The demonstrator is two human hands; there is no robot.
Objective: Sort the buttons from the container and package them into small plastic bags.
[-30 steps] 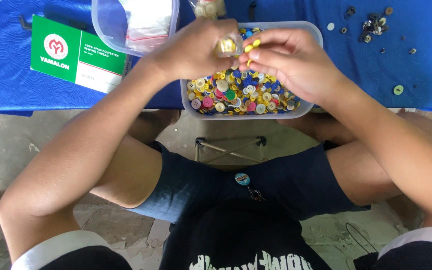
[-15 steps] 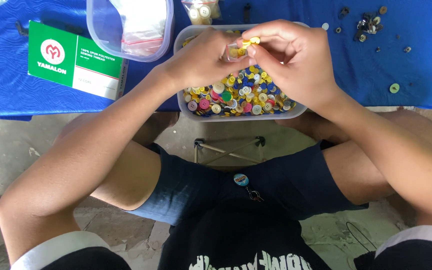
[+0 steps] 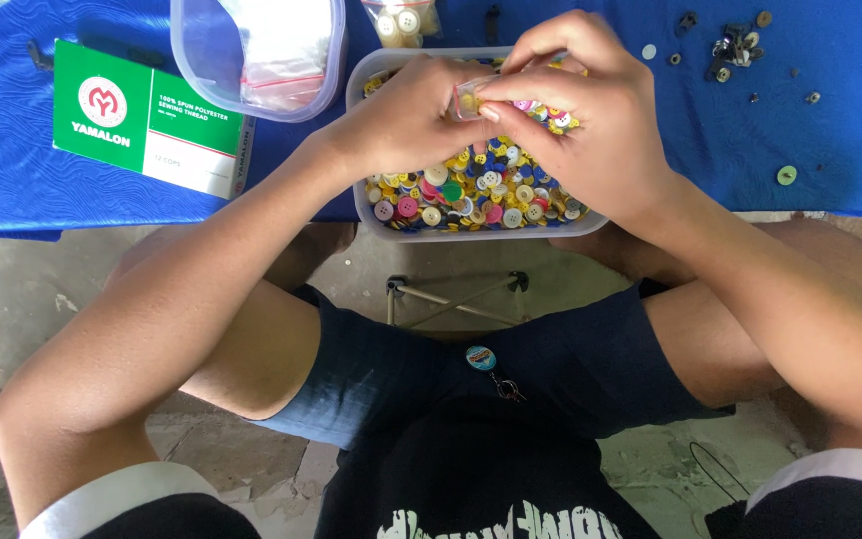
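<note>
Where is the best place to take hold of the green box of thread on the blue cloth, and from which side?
Grip the green box across its two long edges, coming straight down from above. It lies flat on the blue cloth, so only the top face and thin sides are free. The clear tub sits close at its far right corner, so the left half looks safer.

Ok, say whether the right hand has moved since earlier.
Yes, slightly. The right hand, pinching a small clear item, has shifted away from the person: its knuckles now overlap the far rim of the button tub.

Buttons [image 3: 471,195] in tub [image 3: 471,230], box [image 3: 147,120] left
</note>
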